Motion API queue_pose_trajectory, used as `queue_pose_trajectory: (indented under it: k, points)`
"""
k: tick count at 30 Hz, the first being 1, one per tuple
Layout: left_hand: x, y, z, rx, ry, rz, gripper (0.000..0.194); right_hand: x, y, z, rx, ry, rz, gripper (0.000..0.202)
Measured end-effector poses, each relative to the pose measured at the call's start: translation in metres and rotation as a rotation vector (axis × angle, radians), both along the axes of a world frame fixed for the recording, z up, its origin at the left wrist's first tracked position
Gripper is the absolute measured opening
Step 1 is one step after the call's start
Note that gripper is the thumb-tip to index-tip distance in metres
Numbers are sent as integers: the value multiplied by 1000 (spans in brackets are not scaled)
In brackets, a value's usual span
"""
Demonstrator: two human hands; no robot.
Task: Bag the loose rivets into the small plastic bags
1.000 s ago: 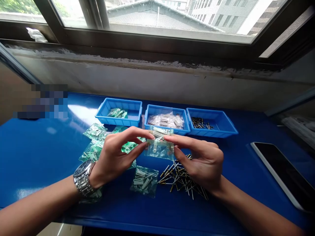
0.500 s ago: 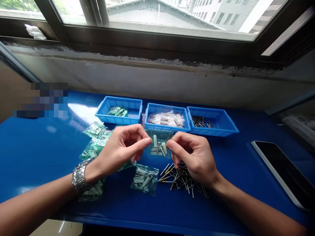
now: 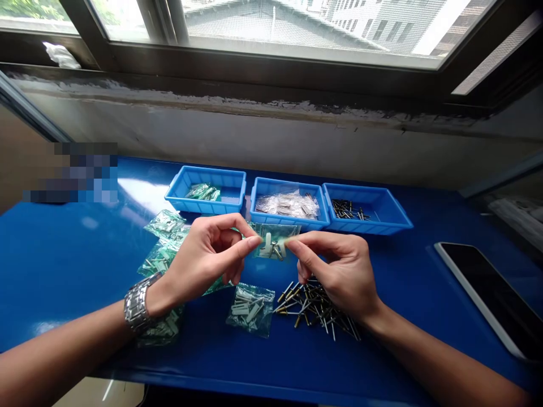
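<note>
A small clear green-tinted plastic bag [image 3: 275, 233] hangs between my hands, holding pale wall plugs and metal screws. My left hand [image 3: 216, 249] pinches its left edge between thumb and forefinger. On the opposite edge my right hand [image 3: 339, 271] grips it the same way. Below lies another filled bag [image 3: 251, 310] on the blue table, with pale plugs inside. Beside that bag, partly under my right hand, spreads a pile of pop rivets [image 3: 307, 305]. More filled green bags [image 3: 163, 257] lie behind and under my left hand and wrist, partly hidden.
Along the back stand three blue bins: the left bin [image 3: 231, 208] with green bags, the middle bin [image 3: 288, 221] with clear packets, the right bin [image 3: 386, 226] with dark rivets. A phone [image 3: 487, 299] lies at the right. A window [image 3: 318, 34] rises behind the table [image 3: 76, 254].
The bag between my hands has tipped, so its lower part looks shorter, and its contents have bunched closer. My right hand has turned slightly, with its fingers straighter. The other things stay put.
</note>
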State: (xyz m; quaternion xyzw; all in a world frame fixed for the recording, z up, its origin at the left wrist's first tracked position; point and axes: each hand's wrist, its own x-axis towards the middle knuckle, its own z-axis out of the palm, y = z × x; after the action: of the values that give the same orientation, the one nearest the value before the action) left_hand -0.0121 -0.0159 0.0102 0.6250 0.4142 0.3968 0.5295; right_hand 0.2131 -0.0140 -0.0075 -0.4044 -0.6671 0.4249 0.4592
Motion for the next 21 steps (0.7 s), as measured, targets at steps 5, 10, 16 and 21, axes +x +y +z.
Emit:
queue_pose_trajectory:
  k: [5, 10, 16, 21]
  points:
    - [2, -1, -4, 270, 60, 84, 7, 2, -1, 1, 55, 42, -29, 22]
    - [0, -4, -9, 470, 116, 134, 27, 2, -1, 2, 111, 34, -58, 40]
    - [-2, -1, -10, 464, 190, 100, 7, 2, 0, 4, 65, 25, -5, 19]
    - [1, -2, -4, 333, 190, -34, 26, 1, -2, 8, -61, 8, 121, 34]
